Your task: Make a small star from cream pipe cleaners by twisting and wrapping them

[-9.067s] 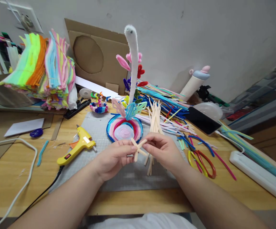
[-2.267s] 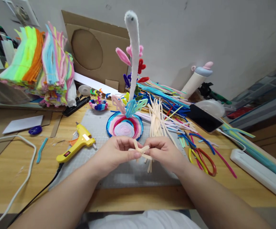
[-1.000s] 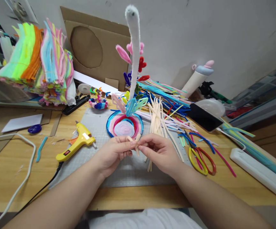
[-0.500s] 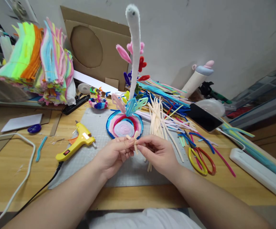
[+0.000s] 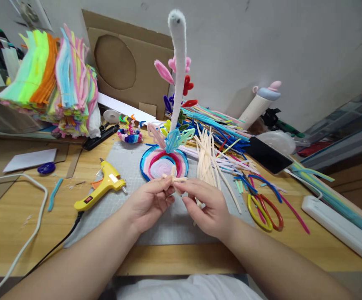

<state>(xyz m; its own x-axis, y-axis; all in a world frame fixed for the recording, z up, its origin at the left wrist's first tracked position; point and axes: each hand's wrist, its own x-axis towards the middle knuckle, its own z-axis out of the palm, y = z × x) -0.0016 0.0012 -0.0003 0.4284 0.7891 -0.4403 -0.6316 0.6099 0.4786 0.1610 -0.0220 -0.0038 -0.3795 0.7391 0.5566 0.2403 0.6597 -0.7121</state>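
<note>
Between my hands is a small cream piece of bent pipe cleaner (image 5: 174, 180), its short ends sticking out in a cross shape. My left hand (image 5: 151, 202) pinches it between thumb and fingertips. My right hand (image 5: 207, 204) touches its right side with the forefinger, the thumb held apart below. Just beyond them lies a round coiled pipe-cleaner disc (image 5: 145, 164) in blue, pink and lilac, with looped petals (image 5: 171, 139) and a tall white fuzzy stem (image 5: 178, 71) at its back. Loose cream pipe cleaners (image 5: 206, 156) lie right of the disc, partly behind my right hand.
A yellow glue gun (image 5: 101, 185) rests on the grey cutting mat (image 5: 118, 154). Red-and-yellow-handled pliers or cutters (image 5: 265, 212), a phone (image 5: 268, 154) and a white power strip (image 5: 340, 227) lie to the right. Bundled pipe cleaners (image 5: 40, 71) stand at the back left.
The cream piece has turned, one end now pointing right. My right thumb has dropped away from it, while its forefinger has stretched along it. The view has shifted slightly.
</note>
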